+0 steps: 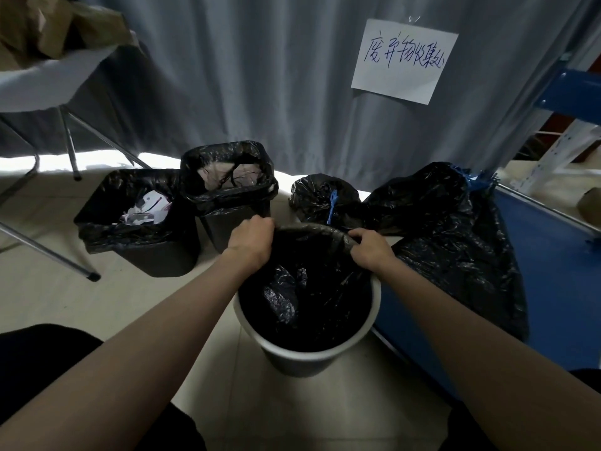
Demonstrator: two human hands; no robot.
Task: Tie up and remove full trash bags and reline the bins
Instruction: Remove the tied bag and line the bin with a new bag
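Head view: tied bags (328,200) beyond bin (292,356)

Both hands gripping black liner (309,288), round bin (292,356)

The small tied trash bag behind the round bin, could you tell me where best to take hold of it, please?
Take the small tied bag at its gathered neck, where the blue tie cinches it, coming from above on the side facing you. The neck is narrow and bunched; the body is rounded and slippery.
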